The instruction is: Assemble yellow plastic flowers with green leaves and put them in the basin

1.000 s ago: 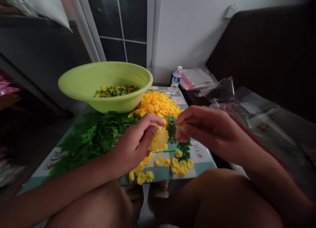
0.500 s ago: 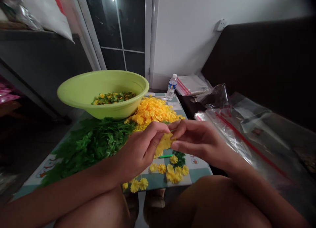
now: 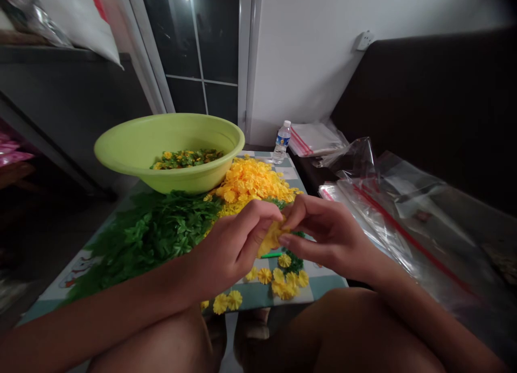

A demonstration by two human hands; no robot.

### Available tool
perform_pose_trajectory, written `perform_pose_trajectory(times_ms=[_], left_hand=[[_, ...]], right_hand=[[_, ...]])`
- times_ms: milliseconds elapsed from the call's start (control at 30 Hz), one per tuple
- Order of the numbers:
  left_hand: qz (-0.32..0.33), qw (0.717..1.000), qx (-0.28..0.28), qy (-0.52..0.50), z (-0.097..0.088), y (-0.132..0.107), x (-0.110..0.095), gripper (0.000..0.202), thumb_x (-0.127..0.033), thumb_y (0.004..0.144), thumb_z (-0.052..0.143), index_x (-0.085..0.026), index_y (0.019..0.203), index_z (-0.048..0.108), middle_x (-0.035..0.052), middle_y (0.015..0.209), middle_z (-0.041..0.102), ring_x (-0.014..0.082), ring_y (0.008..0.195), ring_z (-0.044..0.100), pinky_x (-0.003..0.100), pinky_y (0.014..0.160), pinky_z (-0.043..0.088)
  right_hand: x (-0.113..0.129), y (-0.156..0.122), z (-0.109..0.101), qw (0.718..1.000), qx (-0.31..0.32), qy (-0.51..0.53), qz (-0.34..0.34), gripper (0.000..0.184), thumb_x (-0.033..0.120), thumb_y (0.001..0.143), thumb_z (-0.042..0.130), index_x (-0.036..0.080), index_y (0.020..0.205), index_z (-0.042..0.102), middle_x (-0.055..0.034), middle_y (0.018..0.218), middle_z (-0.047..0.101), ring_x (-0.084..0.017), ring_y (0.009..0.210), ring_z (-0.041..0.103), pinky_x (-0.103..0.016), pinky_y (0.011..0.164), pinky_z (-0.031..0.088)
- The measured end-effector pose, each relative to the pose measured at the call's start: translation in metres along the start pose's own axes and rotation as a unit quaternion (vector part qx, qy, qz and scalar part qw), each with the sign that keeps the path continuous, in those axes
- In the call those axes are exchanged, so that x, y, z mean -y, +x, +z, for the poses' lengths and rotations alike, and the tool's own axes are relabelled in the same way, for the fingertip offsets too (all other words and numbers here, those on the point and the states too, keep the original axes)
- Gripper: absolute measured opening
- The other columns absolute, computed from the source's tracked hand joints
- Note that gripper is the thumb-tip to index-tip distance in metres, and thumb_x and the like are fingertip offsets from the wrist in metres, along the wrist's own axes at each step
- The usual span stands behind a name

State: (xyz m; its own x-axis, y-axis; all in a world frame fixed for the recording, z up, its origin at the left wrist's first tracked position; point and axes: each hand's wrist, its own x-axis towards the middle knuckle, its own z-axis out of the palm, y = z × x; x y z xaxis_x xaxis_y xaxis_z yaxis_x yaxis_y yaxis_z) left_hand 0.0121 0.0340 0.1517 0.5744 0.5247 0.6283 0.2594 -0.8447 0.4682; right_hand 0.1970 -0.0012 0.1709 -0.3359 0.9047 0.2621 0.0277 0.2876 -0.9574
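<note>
My left hand [image 3: 232, 244] and my right hand [image 3: 323, 234] meet over the low table [image 3: 68, 279], fingers pinched together on a yellow fabric flower piece [image 3: 270, 238]. Just under them lies a thin green stem [image 3: 271, 255] and a few small yellow flower heads [image 3: 283, 279]. A heap of green leaf pieces [image 3: 157, 230] spreads to the left. Behind my hands rises a pile of yellow petals [image 3: 252, 182].
A lime-green basin [image 3: 169, 147] with mixed green and yellow pieces stands at the back left. A small water bottle [image 3: 280, 141] stands at the table's far corner. Clear plastic bags [image 3: 388, 201] lie to the right. My knees are below the table edge.
My hands have closed together on the yellow flower piece; the right hand moved left to meet the left. The view has tilted slightly upward.
</note>
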Motion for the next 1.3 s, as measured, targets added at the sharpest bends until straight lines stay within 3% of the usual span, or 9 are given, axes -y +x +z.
perform_pose_trajectory(times_ms=[233, 400, 700, 800, 933, 1033, 1167, 1300], left_hand=[[-0.016, 0.999, 0.010, -0.035, -0.007, -0.007, -0.001, 0.018, -0.011, 0.093, 0.043, -0.023, 0.106, 0.044, -0.0059, 0.082, 0.062, 0.0017, 0.048, 0.050, 0.013, 0.048, 0.039], [-0.009, 0.999, 0.006, -0.036, -0.014, -0.014, 0.001, 0.018, -0.010, 0.093, 0.043, -0.023, 0.105, 0.044, -0.0046, 0.086, 0.062, 0.0014, 0.048, 0.047, 0.013, 0.047, 0.038], [-0.042, 0.994, 0.008, -0.105, -0.027, -0.026, 0.006, 0.013, -0.014, 0.094, 0.041, -0.023, 0.103, 0.045, -0.0050, 0.080, 0.055, 0.0019, 0.050, 0.045, 0.013, 0.048, 0.038], [-0.099, 0.972, 0.020, -0.214, -0.028, -0.030, 0.005, 0.011, -0.020, 0.096, 0.040, -0.025, 0.105, 0.043, -0.0034, 0.086, 0.057, 0.0034, 0.053, 0.051, 0.013, 0.047, 0.042], [-0.230, 0.884, 0.048, -0.405, -0.033, -0.028, 0.001, 0.021, -0.031, 0.094, 0.045, -0.027, 0.113, 0.036, -0.0053, 0.080, 0.056, 0.0039, 0.045, 0.050, 0.015, 0.042, 0.045], [-0.303, 0.841, 0.058, -0.445, -0.039, -0.024, -0.001, 0.024, -0.035, 0.089, 0.053, -0.023, 0.107, 0.041, -0.0065, 0.073, 0.056, 0.0029, 0.041, 0.049, 0.012, 0.037, 0.039], [-0.328, 0.838, 0.073, -0.431, -0.042, -0.022, 0.000, 0.021, -0.034, 0.087, 0.057, -0.019, 0.082, 0.044, -0.0070, 0.067, 0.054, 0.0044, 0.042, 0.055, 0.011, 0.037, 0.035], [-0.318, 0.846, 0.060, -0.423, -0.039, -0.025, 0.004, 0.020, -0.032, 0.087, 0.056, -0.019, 0.079, 0.044, -0.0078, 0.064, 0.052, 0.0050, 0.041, 0.055, 0.012, 0.037, 0.035]], right_hand=[[0.001, 0.004, 0.010, 0.999, 0.002, -0.033, -0.034, 0.019, 0.003, 0.073, 0.065, 0.017, 0.073, 0.052, 0.0037, 0.072, 0.055, -0.006, 0.067, 0.058, -0.017, 0.065, 0.051], [0.003, 0.009, 0.020, 0.997, 0.010, -0.059, -0.051, 0.016, 0.006, 0.075, 0.066, 0.017, 0.073, 0.054, 0.0026, 0.070, 0.056, -0.007, 0.066, 0.056, -0.019, 0.063, 0.050], [0.004, 0.023, 0.034, 0.993, 0.050, -0.066, -0.087, 0.015, 0.008, 0.079, 0.063, 0.017, 0.073, 0.053, -0.0020, 0.080, 0.057, -0.012, 0.077, 0.056, -0.028, 0.071, 0.048], [0.003, 0.026, 0.038, 0.994, 0.044, -0.074, -0.070, 0.017, 0.009, 0.078, 0.064, 0.017, 0.071, 0.052, -0.0014, 0.077, 0.057, -0.013, 0.075, 0.056, -0.027, 0.068, 0.047], [0.002, 0.028, 0.042, 0.993, 0.011, -0.085, -0.082, 0.019, 0.010, 0.077, 0.065, 0.018, 0.069, 0.050, -0.0002, 0.076, 0.056, -0.011, 0.070, 0.055, -0.024, 0.063, 0.047], [0.001, 0.029, 0.043, 0.988, 0.003, -0.108, -0.108, 0.019, 0.010, 0.077, 0.065, 0.019, 0.070, 0.050, -0.0001, 0.075, 0.056, -0.011, 0.071, 0.055, -0.024, 0.062, 0.047], [-0.001, 0.031, 0.042, 0.976, 0.005, -0.160, -0.149, 0.019, 0.008, 0.075, 0.067, 0.018, 0.070, 0.052, -0.0016, 0.079, 0.057, -0.012, 0.076, 0.057, -0.027, 0.068, 0.048], [-0.001, 0.032, 0.039, 0.965, 0.009, -0.201, -0.167, 0.016, 0.010, 0.076, 0.066, 0.018, 0.070, 0.053, -0.0031, 0.082, 0.058, -0.014, 0.077, 0.058, -0.029, 0.070, 0.048]])
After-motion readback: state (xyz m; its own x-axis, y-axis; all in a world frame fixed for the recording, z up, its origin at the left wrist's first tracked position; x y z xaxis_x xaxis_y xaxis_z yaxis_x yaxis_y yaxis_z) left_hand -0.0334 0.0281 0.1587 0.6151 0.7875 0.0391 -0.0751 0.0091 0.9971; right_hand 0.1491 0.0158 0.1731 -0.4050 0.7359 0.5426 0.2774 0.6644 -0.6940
